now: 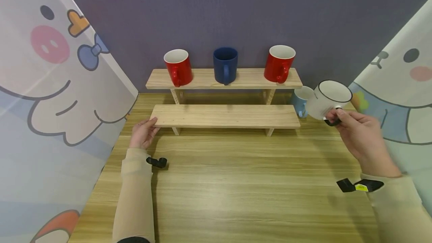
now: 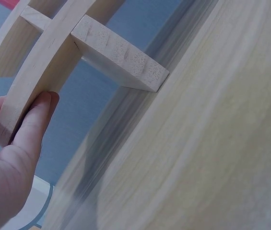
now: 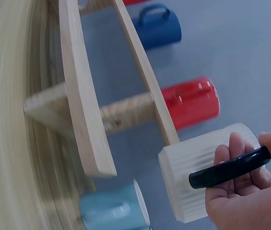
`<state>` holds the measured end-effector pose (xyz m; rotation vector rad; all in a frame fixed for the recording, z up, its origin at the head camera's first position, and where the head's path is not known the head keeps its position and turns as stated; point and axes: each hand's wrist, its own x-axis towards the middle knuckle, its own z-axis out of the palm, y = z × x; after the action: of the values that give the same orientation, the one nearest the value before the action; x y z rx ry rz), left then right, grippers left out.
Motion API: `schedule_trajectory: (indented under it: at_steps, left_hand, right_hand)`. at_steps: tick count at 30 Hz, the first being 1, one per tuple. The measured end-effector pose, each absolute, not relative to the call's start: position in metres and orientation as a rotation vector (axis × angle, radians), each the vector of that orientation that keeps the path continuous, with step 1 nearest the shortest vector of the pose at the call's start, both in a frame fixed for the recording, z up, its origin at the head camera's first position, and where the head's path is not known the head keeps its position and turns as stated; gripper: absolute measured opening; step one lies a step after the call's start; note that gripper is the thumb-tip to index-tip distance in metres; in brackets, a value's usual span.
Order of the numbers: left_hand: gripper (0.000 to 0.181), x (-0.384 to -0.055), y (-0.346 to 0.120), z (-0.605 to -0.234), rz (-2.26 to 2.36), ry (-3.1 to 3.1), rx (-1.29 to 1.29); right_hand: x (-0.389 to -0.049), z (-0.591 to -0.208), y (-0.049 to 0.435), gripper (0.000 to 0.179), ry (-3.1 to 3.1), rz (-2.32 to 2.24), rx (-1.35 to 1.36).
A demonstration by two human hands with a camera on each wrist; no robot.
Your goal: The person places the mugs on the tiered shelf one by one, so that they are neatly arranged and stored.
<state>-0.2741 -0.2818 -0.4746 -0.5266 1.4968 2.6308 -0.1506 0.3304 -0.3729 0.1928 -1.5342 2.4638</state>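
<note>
White mug [image 1: 315,105] is in the right hand [image 1: 362,138], off the table [image 1: 229,186], just right of the rack. Grip is on the black handle [image 3: 229,168] — fingers curled through the loop, thumb against the outside, mug body beyond the fingertips, tilted, mouth up. Left hand [image 1: 143,134] pinches the left end of the lower shelf [image 1: 226,116], thumb above, fingers under.

Hard to see: left fingers are mostly under the board in the head view; the left wrist view shows them against the underside, thumb cut by the frame edge. White mug covers part of the light-blue mug [image 1: 298,102], which stands at the rack's right end and is clipped at the bottom of the right wrist view. Small dark marking near the white mug's rim, unreadable. Banding on its wall in the right wrist view — can't tell if ribs or light.

Materials: rack is pale wood, two flat planks on slanted legs, end grain visible on the near leg [image 2: 121,52]. Upper shelf [image 1: 202,78] carries left red mug [image 1: 183,69], dark blue mug [image 1: 221,66], right red mug [image 1: 277,68]; all cylindrical, both reds white inside. White mug has a thin black rim. Table is streaky wood grain.
</note>
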Motion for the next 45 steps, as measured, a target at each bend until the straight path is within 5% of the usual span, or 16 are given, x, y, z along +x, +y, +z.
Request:
schedule_trajectory:
  at_steps: [45]
  left_hand:
    - [0.069,-0.274,-0.284,-0.475,2.635,1.464,-0.513]
  right_hand:
    - [-0.184,-0.412,0.21,0.02,-1.844,2.251,-0.092]
